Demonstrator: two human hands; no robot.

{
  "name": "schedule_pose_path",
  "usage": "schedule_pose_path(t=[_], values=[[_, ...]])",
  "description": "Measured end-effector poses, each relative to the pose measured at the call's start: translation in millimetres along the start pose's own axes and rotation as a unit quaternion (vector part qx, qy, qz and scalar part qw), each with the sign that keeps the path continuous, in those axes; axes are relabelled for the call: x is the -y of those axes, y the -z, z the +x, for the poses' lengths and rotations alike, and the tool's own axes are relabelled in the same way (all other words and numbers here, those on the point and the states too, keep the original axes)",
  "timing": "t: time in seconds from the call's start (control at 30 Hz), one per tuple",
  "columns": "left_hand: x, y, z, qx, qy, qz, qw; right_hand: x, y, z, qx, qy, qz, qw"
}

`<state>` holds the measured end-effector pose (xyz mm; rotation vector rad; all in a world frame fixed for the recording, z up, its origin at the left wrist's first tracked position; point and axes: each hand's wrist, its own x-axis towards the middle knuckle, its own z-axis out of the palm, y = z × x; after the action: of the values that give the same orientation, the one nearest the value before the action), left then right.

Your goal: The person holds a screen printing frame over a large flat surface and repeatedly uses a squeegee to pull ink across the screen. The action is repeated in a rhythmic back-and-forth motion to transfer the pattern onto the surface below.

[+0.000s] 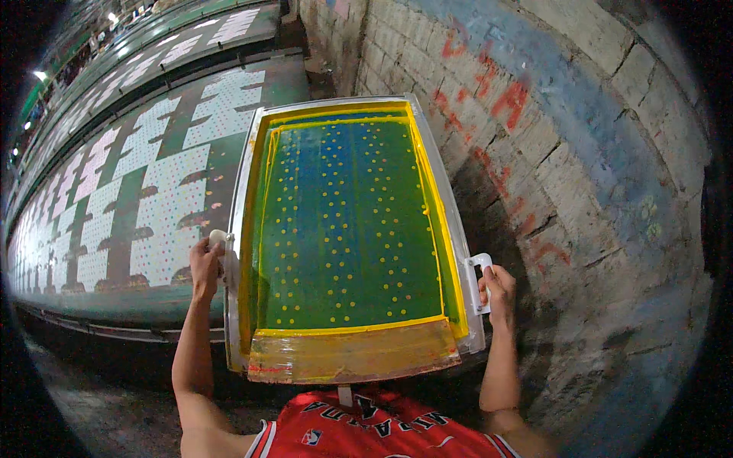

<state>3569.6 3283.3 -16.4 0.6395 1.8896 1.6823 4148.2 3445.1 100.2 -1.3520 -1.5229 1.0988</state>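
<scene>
In front of my body is a large screen-printing frame [246,175], with pale metal sides and a green mesh [359,252] dotted with small yellow spots. Yellow ink or tape lines the mesh's edges, and a blue streak runs down its upper part. Across the near end lies a tan-brown strip [355,353] with red and yellow smears. My left hand [205,267] is closed around a whitish handle [217,237] on the frame's left side. On the right side, a white loop handle [473,282] sits in my closed right hand [499,291].
Long printing tables [172,286] stretch away on the left, covered with pale cut fabric pieces [172,214] printed with coloured dots. A rough block wall [565,183] with red painted marks and a blue band stands close on the right. Lamps glow at the far left.
</scene>
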Motion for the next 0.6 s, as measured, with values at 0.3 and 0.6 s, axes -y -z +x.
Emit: schedule_pose_path(t=[0.3,0.6], values=[[6,-9,-22,-0.021,-0.006,-0.015,1.0,-9,19,11,0.009,0.02,-0.017,1.0],[20,-14,-62,-0.075,-0.047,-0.017,0.996,-16,29,34,0.038,0.034,-0.036,0.998]])
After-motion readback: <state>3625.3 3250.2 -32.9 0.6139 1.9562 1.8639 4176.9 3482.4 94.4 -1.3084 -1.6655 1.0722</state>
